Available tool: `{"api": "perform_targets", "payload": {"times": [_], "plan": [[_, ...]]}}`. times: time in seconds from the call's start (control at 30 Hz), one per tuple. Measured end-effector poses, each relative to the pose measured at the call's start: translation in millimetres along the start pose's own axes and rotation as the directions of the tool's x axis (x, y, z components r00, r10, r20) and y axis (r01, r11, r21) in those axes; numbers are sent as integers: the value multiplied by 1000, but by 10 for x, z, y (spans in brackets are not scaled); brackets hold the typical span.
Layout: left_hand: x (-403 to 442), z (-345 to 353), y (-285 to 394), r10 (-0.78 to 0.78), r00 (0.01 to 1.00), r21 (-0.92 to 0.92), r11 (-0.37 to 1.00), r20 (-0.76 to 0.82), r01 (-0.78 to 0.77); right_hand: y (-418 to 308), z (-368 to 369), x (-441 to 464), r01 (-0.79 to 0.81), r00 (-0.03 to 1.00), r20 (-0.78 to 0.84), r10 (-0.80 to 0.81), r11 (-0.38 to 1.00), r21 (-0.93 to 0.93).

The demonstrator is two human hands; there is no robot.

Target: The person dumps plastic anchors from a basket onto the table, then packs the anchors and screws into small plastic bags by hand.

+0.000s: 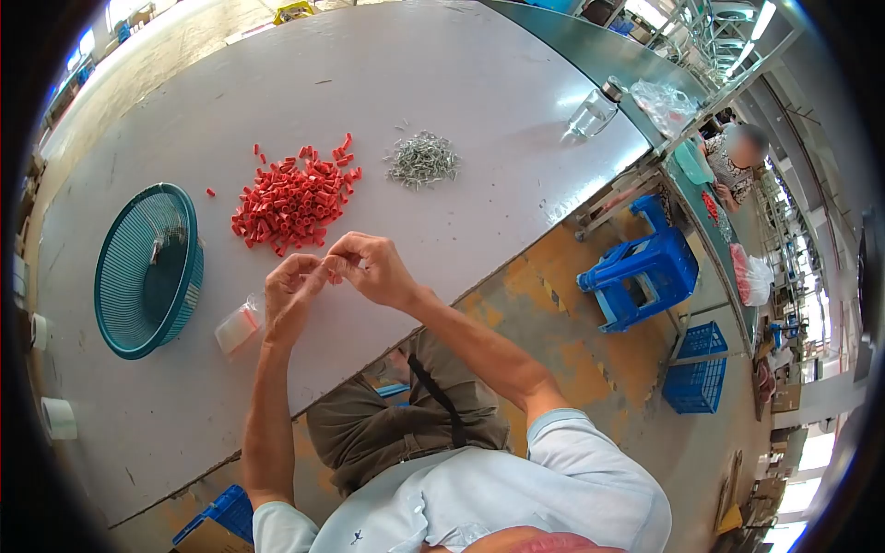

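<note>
My left hand (293, 293) and my right hand (367, 264) meet just below a heap of red pieces (295, 203), fingertips pinched together. A small bit of red shows between them; its shape is mostly covered by the fingers. To the right of the red heap lies a smaller pile of silvery metal pieces (422, 159). A clear plastic bag with pale contents (240, 329) lies beside my left hand. On the left, a green basket (195, 286) holds a few small things that are hard to make out.
A clear bottle (593, 112) lies near the table's right corner. White rolls (59, 417) are at the left edge. Beyond the table are a blue stool (641, 267), a blue crate (696, 369) and a person (733, 164) seated at another table.
</note>
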State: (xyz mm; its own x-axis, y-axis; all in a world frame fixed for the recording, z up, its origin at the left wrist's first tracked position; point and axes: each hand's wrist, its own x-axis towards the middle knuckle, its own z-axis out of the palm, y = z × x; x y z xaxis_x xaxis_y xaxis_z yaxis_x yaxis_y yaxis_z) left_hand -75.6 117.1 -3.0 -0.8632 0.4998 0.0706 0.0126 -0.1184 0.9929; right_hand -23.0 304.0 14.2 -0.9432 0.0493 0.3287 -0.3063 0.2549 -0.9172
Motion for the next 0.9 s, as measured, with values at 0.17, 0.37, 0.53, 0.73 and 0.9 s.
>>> {"api": "perform_targets", "payload": {"times": [0.17,0.37,0.53,0.73,0.9], "plan": [[-9,-40,1,-10,1000,-14,1000,-5,9,57,0,-8,-103,994,37,99,989,104],[-10,23,58,19,1000,15,1000,-17,-19,189,-2,-24,-95,995,12,94,994,59],[-47,-63,7,77,994,179,982,-78,-62,252,8,-52,-156,984,96,147,984,90],[-19,-10,57,8,997,-95,995,-73,-15,185,-17,-23,-80,997,1,81,990,116],[-5,-53,-18,102,981,35,995,-162,-98,74,9,-4,-173,985,28,171,983,57]]}}
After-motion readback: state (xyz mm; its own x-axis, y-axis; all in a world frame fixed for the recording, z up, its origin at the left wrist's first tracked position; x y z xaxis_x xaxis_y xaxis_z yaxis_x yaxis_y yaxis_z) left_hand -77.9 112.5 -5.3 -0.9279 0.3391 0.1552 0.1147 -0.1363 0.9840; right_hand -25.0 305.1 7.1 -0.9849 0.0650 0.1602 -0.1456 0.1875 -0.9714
